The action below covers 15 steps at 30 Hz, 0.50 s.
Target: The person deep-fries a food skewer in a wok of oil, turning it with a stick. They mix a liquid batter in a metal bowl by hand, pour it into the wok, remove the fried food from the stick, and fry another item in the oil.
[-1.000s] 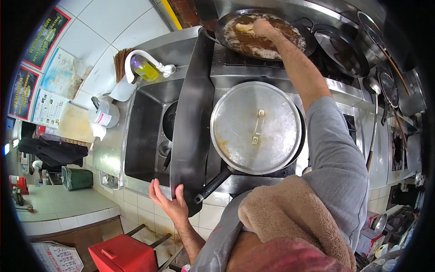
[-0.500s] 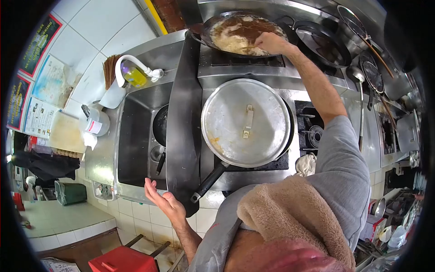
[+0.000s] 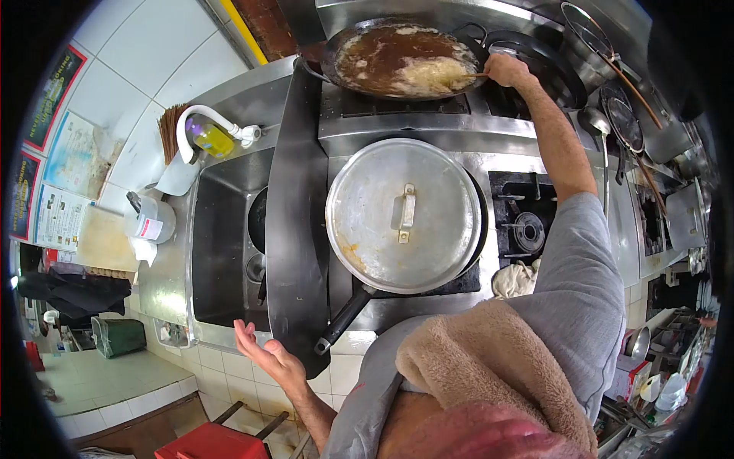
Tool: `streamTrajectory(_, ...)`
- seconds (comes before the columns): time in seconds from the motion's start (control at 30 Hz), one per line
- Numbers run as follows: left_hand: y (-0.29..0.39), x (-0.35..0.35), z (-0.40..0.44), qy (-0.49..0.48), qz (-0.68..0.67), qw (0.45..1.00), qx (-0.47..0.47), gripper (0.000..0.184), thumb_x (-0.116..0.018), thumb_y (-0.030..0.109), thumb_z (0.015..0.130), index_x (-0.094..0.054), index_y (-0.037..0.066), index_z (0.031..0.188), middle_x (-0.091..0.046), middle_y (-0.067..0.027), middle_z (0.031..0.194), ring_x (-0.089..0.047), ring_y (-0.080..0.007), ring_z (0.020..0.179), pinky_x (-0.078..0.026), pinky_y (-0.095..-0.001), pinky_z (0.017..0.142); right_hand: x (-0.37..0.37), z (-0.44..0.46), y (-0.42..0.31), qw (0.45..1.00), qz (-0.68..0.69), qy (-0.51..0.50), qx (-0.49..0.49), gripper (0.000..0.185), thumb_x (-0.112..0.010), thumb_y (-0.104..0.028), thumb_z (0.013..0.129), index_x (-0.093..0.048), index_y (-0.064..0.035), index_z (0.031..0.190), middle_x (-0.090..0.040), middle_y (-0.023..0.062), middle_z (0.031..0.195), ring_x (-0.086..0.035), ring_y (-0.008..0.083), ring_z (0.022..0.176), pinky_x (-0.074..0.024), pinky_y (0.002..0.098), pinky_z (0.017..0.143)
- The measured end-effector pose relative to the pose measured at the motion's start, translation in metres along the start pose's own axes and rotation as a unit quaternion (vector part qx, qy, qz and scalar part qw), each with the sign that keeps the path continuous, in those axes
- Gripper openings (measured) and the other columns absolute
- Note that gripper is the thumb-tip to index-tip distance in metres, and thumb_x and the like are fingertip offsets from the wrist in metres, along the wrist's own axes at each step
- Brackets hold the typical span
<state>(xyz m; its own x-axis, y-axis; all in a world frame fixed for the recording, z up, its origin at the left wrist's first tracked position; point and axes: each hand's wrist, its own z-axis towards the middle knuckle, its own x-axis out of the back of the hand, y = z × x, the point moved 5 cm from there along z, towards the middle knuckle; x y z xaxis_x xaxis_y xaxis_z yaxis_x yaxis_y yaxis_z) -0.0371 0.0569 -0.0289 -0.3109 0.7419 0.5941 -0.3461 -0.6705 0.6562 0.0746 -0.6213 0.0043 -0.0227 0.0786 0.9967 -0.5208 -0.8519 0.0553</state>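
My right hand (image 3: pixel 506 70) is closed around a thin wooden stick-like handle (image 3: pixel 479 75). Its far end disappears into pale froth (image 3: pixel 432 76) at the right side of a large wok (image 3: pixel 329 67), so I cannot tell what sort of tool it is. Brown liquid (image 3: pixel 378 52) fills the rest of the wok, with foam along its edge. My left hand (image 3: pixel 267 358) is held in the air, palm up and fingers apart, with nothing in it. It is nearest to the front edge of the sink (image 3: pixel 222 298) and the metal divider (image 3: pixel 302 229).
A big metal lid (image 3: pixel 367 203) covers a pan whose black handle (image 3: pixel 344 320) points towards me. Right of it are a burner (image 3: pixel 529 229) and a cloth (image 3: pixel 516 280). A dark pan (image 3: pixel 562 73) and a ladle (image 3: pixel 596 122) lie beyond. A red stool (image 3: pixel 210 440) stands below left.
My right hand has moved right across the wok with the stick, and the pale froth has shifted from left to right. My left hand stays raised and open, and the view has shifted slightly.
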Motion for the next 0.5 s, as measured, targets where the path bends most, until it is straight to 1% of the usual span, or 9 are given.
streamTrajectory(0.07, -0.001, 0.0, 0.0, 0.001, 0.006, 1.0, 0.004, 0.069, -0.029, 0.053, 0.092, -0.026, 0.0, 0.136, -0.032, -0.0206, 0.133, -0.041, -0.0289, 0.112, -0.031, -0.0419, 0.097, -0.006, 0.019, 0.01, 0.999, -0.021, 0.006, -0.023, 0.023, -0.05, -0.018, 0.078, -0.068, -0.0162, 0.092, -0.064, 0.0124, 0.097, -0.06, 0.0294, 0.094, -0.0479, 0.0411, 0.08)
streamTrajectory(0.17, 0.0, 0.0, 0.001, 0.004, 0.012, 1.0, 0.014, 0.072, -0.029, 0.056, 0.091, -0.026, 0.0, 0.136, -0.032, -0.0202, 0.133, -0.041, -0.0282, 0.111, -0.031, -0.042, 0.097, -0.005, 0.034, 0.017, 0.998, -0.01, 0.034, -0.047, 0.023, -0.05, -0.019, 0.079, -0.067, -0.015, 0.093, -0.064, 0.0128, 0.1, -0.059, 0.0306, 0.097, -0.0474, 0.0419, 0.081)
streamTrajectory(0.2, 0.0, 0.0, 0.001, 0.008, 0.013, 1.0, 0.017, 0.073, -0.03, 0.057, 0.09, -0.026, 0.0, 0.136, -0.033, -0.02, 0.132, -0.041, -0.0278, 0.11, -0.031, -0.0418, 0.097, -0.001, 0.035, 0.015, 0.996, -0.005, 0.049, -0.069, 0.024, -0.049, -0.02, 0.08, -0.066, -0.0138, 0.097, -0.063, 0.0136, 0.102, -0.058, 0.0314, 0.1, -0.0468, 0.0429, 0.083)
streamTrajectory(0.23, 0.001, 0.0, 0.001, 0.013, 0.015, 1.0, 0.02, 0.074, -0.03, 0.057, 0.09, -0.025, 0.0, 0.136, -0.033, -0.0197, 0.132, -0.041, -0.0275, 0.11, -0.03, -0.0417, 0.097, 0.003, 0.038, 0.011, 0.997, -0.005, 0.048, -0.067, 0.024, -0.049, -0.02, 0.08, -0.066, -0.0138, 0.097, -0.063, 0.0136, 0.102, -0.058, 0.0314, 0.1, -0.0468, 0.0429, 0.083)
streamTrajectory(0.3, 0.0, 0.0, 0.001, 0.017, 0.02, 0.999, 0.025, 0.074, -0.03, 0.057, 0.09, -0.026, 0.0, 0.136, -0.034, -0.0198, 0.132, -0.041, -0.0275, 0.11, -0.03, -0.0416, 0.097, 0.005, 0.047, 0.004, 0.998, 0.024, 0.009, -0.06, 0.032, -0.042, -0.018, 0.085, -0.059, -0.0038, 0.108, -0.056, 0.0207, 0.115, -0.053, 0.0362, 0.109, -0.0429, 0.0455, 0.09)
streamTrajectory(0.33, -0.001, -0.001, 0.001, 0.02, 0.024, 0.999, 0.028, 0.074, -0.03, 0.058, 0.09, -0.026, 0.0, 0.136, -0.035, -0.0198, 0.132, -0.042, -0.0276, 0.11, -0.03, -0.0415, 0.097, 0.007, 0.051, -0.001, 0.998, 0.024, 0.009, -0.058, 0.032, -0.042, -0.018, 0.085, -0.059, -0.0038, 0.108, -0.056, 0.0207, 0.115, -0.053, 0.0362, 0.109, -0.0429, 0.0455, 0.09)
streamTrajectory(0.4, -0.001, 0.0, 0.002, 0.023, 0.03, 0.999, 0.034, 0.074, -0.031, 0.058, 0.09, -0.026, 0.0, 0.136, -0.035, -0.0201, 0.131, -0.042, -0.0278, 0.109, -0.031, -0.0415, 0.096, 0.011, 0.054, -0.009, 0.992, 0.061, 0.029, -0.107, 0.033, -0.045, -0.017, 0.084, -0.058, -0.0048, 0.112, -0.055, 0.0207, 0.117, -0.053, 0.0358, 0.109, -0.0428, 0.0464, 0.09)
streamTrajectory(0.5, -0.003, 0.0, 0.002, 0.029, 0.037, 0.998, 0.039, 0.074, -0.031, 0.058, 0.09, -0.026, 0.0, 0.136, -0.036, -0.0203, 0.131, -0.043, -0.0283, 0.109, -0.031, -0.0416, 0.096, -0.007, 0.089, -0.015, 0.994, 0.057, 0.022, -0.091, 0.033, -0.046, -0.016, 0.084, -0.058, -0.0058, 0.113, -0.054, 0.0208, 0.118, -0.052, 0.036, 0.11, -0.0427, 0.0473, 0.09)
